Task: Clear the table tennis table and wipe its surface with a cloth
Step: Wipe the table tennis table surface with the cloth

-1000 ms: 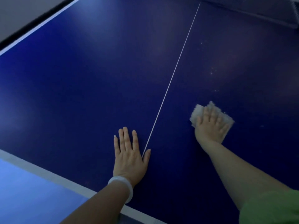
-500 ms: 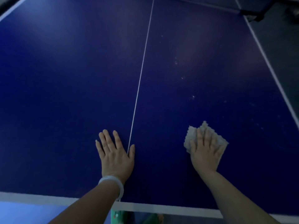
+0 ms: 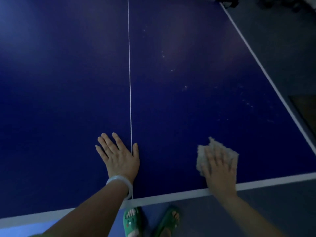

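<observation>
The dark blue worktop (image 3: 68, 82) of the table tennis table fills most of the head view, with its thin white centre line (image 3: 129, 74) running from 12 o'clock straight down toward the near edge. A white border stripe (image 3: 171, 198) marks that near edge across the bottom of the view, and another white stripe (image 3: 256, 62) marks the side edge, slanting from 1 o'clock down to 3 o'clock.

The left hand (image 3: 119, 158) lies flat on the worktop just at the foot of the centre line, fingers straight and spread, palm down, holding nothing; the thumb sits across the line on its 3 o'clock side. A pale bangle (image 3: 119, 181) circles that wrist.

The right hand (image 3: 219, 170) is at 4 o'clock from the left, well apart from it and close to the near border stripe. Its fingers are stretched out and press flat on a crumpled, light-coloured cloth (image 3: 201, 154), which lies on the worktop under the hand and shows beyond the fingertips and at the 9 o'clock side. This hand is blurred.

Small pale specks (image 3: 185, 87) dot the surface at 12 to 2 o'clock from the cloth.

Below the near edge, 2 feet in green slippers (image 3: 131, 221) stand on the floor (image 3: 282, 202).
</observation>
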A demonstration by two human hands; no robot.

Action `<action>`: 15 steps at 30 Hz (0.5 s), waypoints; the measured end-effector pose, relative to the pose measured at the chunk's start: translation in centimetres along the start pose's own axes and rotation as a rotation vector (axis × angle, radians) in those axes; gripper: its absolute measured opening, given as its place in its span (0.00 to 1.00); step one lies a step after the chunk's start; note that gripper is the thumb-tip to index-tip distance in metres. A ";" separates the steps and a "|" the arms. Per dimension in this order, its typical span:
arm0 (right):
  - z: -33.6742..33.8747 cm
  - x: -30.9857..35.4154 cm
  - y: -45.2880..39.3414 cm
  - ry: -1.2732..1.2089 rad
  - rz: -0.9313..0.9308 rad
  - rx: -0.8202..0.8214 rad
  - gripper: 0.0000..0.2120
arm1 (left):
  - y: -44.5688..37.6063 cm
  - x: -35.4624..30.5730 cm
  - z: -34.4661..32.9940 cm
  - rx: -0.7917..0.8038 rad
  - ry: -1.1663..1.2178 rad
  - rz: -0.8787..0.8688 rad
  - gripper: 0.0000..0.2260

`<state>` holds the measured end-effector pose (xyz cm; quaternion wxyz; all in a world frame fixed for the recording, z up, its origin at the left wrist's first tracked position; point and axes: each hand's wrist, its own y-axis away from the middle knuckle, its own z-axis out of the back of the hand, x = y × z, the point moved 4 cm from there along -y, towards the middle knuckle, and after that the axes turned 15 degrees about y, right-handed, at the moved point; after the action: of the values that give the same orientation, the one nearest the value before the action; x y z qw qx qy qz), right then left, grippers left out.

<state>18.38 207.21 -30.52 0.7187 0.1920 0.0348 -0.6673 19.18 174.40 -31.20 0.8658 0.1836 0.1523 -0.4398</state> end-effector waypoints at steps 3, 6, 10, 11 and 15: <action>0.6 1.7 0.5 -0.153 -0.269 0.020 0.27 | 0.0 0.0 -0.1 0.003 0.002 0.005 0.37; 2.4 8.4 3.1 -0.114 -0.016 -0.119 0.33 | 0.0 0.3 0.0 0.004 -0.001 0.015 0.38; 1.1 8.4 5.0 -0.023 0.327 -0.184 0.30 | 0.0 0.4 0.4 0.002 0.070 -0.003 0.37; 0.2 6.3 4.8 0.003 0.306 -0.194 0.30 | -0.1 0.5 0.6 0.007 0.104 0.004 0.37; -1.9 -2.7 2.9 -0.002 0.033 -0.110 0.31 | 0.1 -0.8 1.4 0.039 0.176 -0.036 0.32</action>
<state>21.26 210.50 -30.80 0.7392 0.1520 0.0676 -0.6526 18.98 174.37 -29.57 0.8373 0.2357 0.2226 -0.4402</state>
